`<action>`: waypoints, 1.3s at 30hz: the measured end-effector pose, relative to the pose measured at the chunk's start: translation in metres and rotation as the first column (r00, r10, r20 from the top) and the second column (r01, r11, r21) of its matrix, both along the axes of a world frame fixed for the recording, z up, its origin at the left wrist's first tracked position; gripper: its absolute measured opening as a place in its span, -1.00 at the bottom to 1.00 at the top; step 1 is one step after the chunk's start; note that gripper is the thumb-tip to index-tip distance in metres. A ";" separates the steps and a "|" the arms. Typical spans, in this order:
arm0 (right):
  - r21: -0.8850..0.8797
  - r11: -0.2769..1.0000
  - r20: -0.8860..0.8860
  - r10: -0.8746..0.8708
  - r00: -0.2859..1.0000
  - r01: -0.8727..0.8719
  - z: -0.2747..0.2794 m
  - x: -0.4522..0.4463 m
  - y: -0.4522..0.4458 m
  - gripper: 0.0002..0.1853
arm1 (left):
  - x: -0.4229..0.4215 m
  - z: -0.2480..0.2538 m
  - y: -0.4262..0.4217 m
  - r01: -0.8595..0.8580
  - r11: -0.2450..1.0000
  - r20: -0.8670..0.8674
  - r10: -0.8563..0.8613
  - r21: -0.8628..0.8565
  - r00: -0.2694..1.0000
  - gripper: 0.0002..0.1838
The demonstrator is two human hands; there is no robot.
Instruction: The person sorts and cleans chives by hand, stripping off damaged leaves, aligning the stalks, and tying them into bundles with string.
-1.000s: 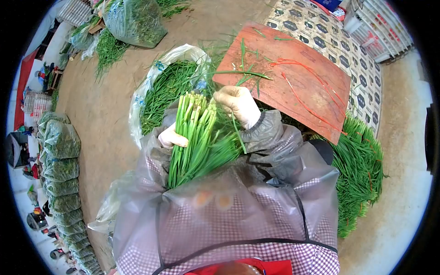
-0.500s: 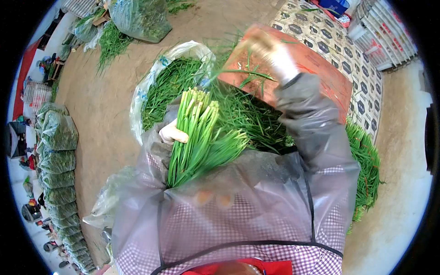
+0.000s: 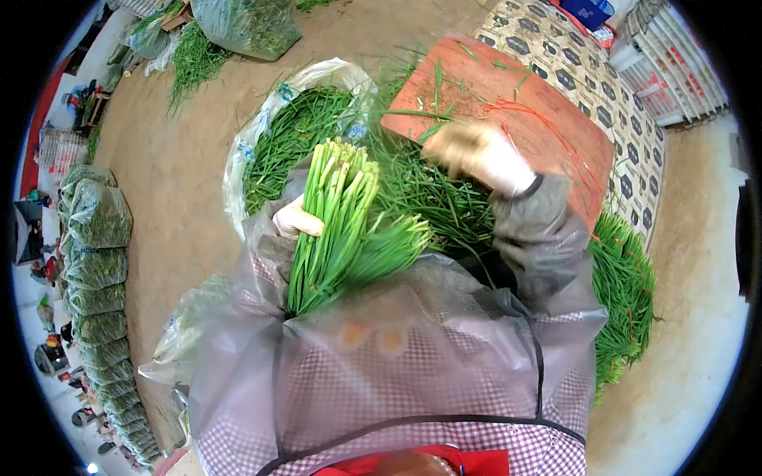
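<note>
My left hand [image 3: 297,220] is wrapped round a thick bunch of garlic chives [image 3: 333,210], its pale cut ends pointing up and away from me. Against the bunch's right side lies a smaller sheaf of chives [image 3: 397,247], stem ends to the right. My right hand [image 3: 475,156] is smeared by motion, so its fingers cannot be made out. It hovers over the near-left edge of a reddish board [image 3: 548,119], close to a heap of loose chive leaves [image 3: 440,206]. A clear plastic bag [image 3: 232,186] full of chive leaves stands beyond my left hand.
Red ties [image 3: 567,151] and stray leaves lie on the board. To my right are tied chive bundles [image 3: 623,293]. Packed plastic bags [image 3: 99,278] line the far left. A large filled bag [image 3: 246,28] stands at the back, and patterned sheeting [image 3: 635,159] lies beyond the board.
My right hand has swung back from above the board's far-left part, toward me and down to its near edge. My left hand keeps its hold on the chives, nearly in place.
</note>
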State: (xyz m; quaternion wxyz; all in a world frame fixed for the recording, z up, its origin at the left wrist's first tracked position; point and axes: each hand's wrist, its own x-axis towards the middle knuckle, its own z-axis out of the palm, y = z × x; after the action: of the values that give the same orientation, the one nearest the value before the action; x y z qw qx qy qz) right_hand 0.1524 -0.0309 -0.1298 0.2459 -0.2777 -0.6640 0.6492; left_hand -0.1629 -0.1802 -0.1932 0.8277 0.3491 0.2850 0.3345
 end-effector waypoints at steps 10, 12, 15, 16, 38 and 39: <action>-0.436 0.799 -0.527 0.146 0.837 -0.414 0.013 -0.001 -0.068 -0.82 | 0.016 0.021 -0.001 -0.064 0.996 0.094 0.069 -0.060 0.993 -0.05; -0.374 0.813 -0.727 0.041 0.685 -0.446 -0.006 0.027 -0.040 -0.81 | 0.016 0.019 -0.001 -0.062 0.997 0.119 0.068 -0.055 0.991 -0.04; 0.186 0.982 0.080 0.014 0.997 -0.029 -0.033 0.024 -0.015 -0.26 | 0.018 0.020 0.003 -0.042 0.998 0.160 0.048 -0.044 0.986 -0.04; 0.195 0.980 0.080 0.015 0.997 -0.030 -0.042 0.016 -0.018 -0.26 | 0.020 0.022 0.004 -0.053 0.998 0.144 0.058 -0.033 0.988 -0.04; -0.549 0.834 -0.599 -0.347 0.722 -0.055 0.000 -0.142 -0.090 -0.75 | 0.057 0.156 -0.061 0.363 0.849 -0.713 0.022 0.383 0.701 -0.51; -0.543 0.837 -0.605 -0.338 0.721 -0.063 0.005 -0.143 -0.088 -0.75 | 0.067 0.124 -0.066 0.527 0.719 -0.803 0.072 0.453 0.592 -0.44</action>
State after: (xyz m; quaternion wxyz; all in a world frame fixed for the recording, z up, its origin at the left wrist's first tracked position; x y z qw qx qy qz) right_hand 0.0091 -0.1186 -0.1243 0.4345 -0.1280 -0.2990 0.8399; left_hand -0.0957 -0.2458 -0.0689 0.4821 0.7583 0.4249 0.1095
